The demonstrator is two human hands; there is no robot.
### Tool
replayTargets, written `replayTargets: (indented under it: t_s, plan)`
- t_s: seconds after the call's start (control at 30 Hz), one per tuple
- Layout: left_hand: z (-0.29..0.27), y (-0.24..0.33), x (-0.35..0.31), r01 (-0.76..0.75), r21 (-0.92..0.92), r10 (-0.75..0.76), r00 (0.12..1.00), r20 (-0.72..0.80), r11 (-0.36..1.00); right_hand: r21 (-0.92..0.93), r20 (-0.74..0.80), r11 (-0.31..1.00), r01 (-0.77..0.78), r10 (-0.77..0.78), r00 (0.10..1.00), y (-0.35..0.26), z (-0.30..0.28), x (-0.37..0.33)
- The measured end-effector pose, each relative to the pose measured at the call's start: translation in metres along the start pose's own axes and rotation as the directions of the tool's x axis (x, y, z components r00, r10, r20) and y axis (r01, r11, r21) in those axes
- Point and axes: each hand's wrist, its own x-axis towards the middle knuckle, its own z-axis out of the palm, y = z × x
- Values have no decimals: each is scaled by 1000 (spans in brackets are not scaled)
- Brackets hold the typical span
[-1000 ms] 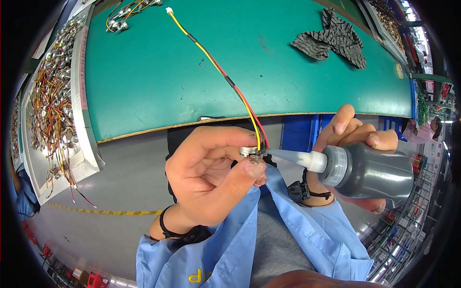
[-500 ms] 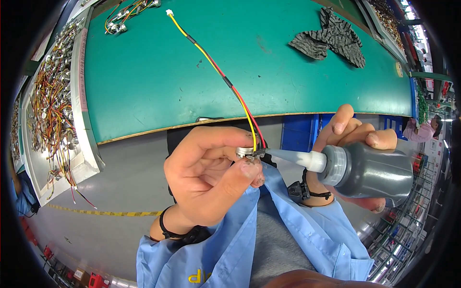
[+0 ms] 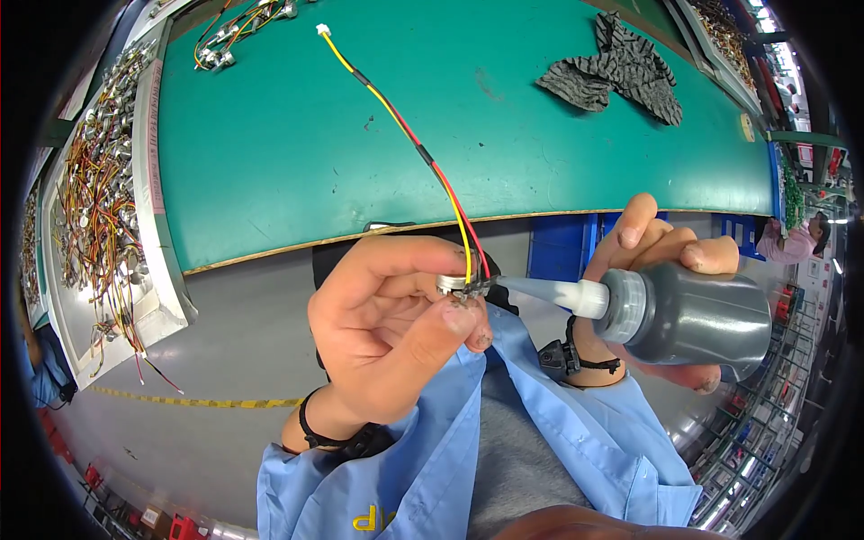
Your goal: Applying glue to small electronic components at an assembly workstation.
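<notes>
Between the thumb and fingers of my left hand (image 3: 387, 333) is pinched a small round silver potentiometer (image 3: 452, 284). Red and yellow wires (image 3: 423, 153) rise from its terminals and stretch over the bench to a white connector (image 3: 323, 31). Dark sleeves wrap the wires at two spots. My right hand (image 3: 661, 247) is closed around a squeeze bottle (image 3: 706, 315) of dark liquid, tilted on its side. The bottle's tapered nozzle (image 3: 531, 288) points left, its tip at the terminals beside my left fingertips; whether it touches cannot be told. Dark smudges mark my left fingertips.
A green-topped bench (image 3: 270, 162) lies ahead, its near edge just beyond my hands. Several wired parts (image 3: 216, 56) sit at its far left, a striped grey cloth (image 3: 621, 72) at the far right. A tray of wired parts (image 3: 148, 180) stands left. Blue bins (image 3: 560, 247) are below the bench.
Both hands, with the potentiometer and bottle, have shifted very slightly left. The nozzle tip stays at the terminals.
</notes>
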Motion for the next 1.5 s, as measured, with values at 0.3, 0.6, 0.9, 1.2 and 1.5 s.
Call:
replayTargets:
  t_s: [0.3,0.6,0.9,1.2,1.5]
  plan:
    - [-4,-2,2,61,-41,-59,998,33,997,62,-103,998,-11,18,994,5,0,-2]
    - [-11,-5,6,111,-190,-89,989,118,976,361,-758,924,128,212,616,20,26,4]
    - [8,26,17,41,268,-49,999,22,963,892,-278,452,7,536,797,35,-11,1]
    - [17,118,106,-427,810,-119,901,417,-401,860,-326,508,59,456,828,40,-33,7]
    - [-81,174,266,-325,784,14,920,391,-528,836,-403,543,76,515,757,55,-42,17]
